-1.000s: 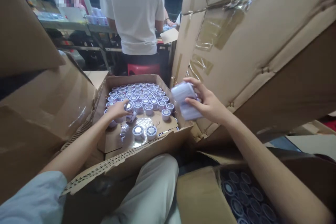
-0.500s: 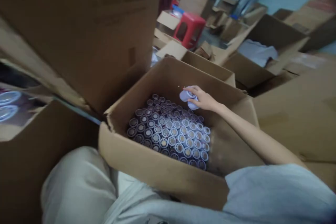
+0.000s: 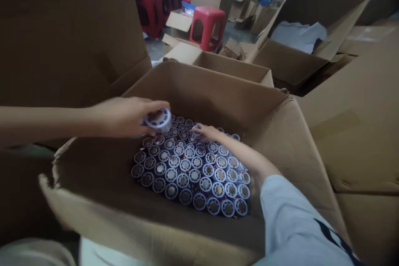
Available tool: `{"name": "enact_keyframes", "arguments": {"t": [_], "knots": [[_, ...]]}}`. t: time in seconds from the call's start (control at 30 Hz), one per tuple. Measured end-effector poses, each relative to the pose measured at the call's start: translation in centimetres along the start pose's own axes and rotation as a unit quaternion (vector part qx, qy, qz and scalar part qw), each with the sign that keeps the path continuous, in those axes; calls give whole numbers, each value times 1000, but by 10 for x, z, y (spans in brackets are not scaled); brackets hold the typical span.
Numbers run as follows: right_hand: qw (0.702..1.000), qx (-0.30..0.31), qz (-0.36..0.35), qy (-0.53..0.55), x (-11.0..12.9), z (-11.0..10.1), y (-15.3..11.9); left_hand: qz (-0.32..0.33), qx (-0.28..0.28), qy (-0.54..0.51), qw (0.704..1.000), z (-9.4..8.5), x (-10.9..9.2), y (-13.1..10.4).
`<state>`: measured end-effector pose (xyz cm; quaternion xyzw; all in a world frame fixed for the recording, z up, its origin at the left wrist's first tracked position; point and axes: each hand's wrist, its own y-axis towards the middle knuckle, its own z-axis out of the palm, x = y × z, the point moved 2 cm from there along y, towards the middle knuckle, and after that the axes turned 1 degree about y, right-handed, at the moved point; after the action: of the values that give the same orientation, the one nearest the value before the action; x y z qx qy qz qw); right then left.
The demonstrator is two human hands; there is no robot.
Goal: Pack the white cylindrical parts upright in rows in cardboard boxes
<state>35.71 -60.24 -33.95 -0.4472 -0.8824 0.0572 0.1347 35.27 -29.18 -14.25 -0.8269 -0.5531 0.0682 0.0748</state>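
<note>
Inside a deep cardboard box [image 3: 193, 232] stand several rows of light-purple round parts [image 3: 195, 174], upright with slotted rings on top. My left hand [image 3: 131, 114] comes in from the left and is closed around one such purple ringed part [image 3: 163, 121], held above the rows near the box's left side. Motion blurs this hand slightly. Deeper in the box, my right hand [image 3: 207, 132] has its fingers closed on another purple ringed part [image 3: 195, 130] at the back of the rows. Whether that part is lifted or standing among the others, I cannot tell.
A tall cardboard carton [image 3: 68, 41] rises at the left. Behind the box are a smaller open carton [image 3: 233, 66] and a red plastic stool [image 3: 208, 27]. An open carton with white material [image 3: 299, 35] stands at the back right, and another carton [image 3: 358, 124] at the right.
My left hand has come into view from the left, holding a purple ringed part. My right hand has gone down from above the box to the back rows. The view has shifted.
</note>
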Motion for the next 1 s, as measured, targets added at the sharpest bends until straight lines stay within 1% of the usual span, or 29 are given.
{"name": "enact_keyframes", "arguments": {"t": [0.03,0.07,0.1,0.13,0.2,0.27,0.33,0.4,0.47,0.53,0.63,0.7,0.77,0.83,0.9,0.93,1.0], "knots": [[1000,4,-5,-2,4,8,6,64,41,3,997,6,-19,18],[1000,7,-8,-5,6,16,11,113,76,5,991,17,-36,36],[1000,10,-11,-10,8,23,15,132,94,9,987,34,-49,55],[1000,11,-16,-17,8,29,18,140,99,9,985,54,-59,74],[999,7,-36,-31,5,41,21,166,93,12,982,100,-69,106],[997,5,-61,-47,1,52,21,191,84,23,978,142,-73,130],[995,7,-80,-58,-2,62,21,220,78,32,972,173,-76,144],[995,4,-90,-53,-3,71,19,245,81,36,965,192,-81,150],[996,-1,-86,-32,-3,77,17,260,92,40,960,204,-86,154],[997,-5,-76,-3,-2,81,13,268,105,39,957,213,-86,156],[996,-20,-52,66,-2,85,10,273,122,21,954,226,-78,158],[990,-39,-33,129,-5,86,12,280,133,9,951,233,-71,159],[981,-62,-5,186,-10,87,18,298,143,-1,944,237,-67,158],[973,-71,51,215,-18,89,25,321,158,-15,934,240,-67,156],[968,-52,114,217,-25,93,30,323,182,-15,929,244,-67,154],[967,-35,133,214,-28,95,31,314,192,-6,930,245,-67,154],[968,-7,137,209,-28,100,30,286,208,13,935,249,-66,152]]}}
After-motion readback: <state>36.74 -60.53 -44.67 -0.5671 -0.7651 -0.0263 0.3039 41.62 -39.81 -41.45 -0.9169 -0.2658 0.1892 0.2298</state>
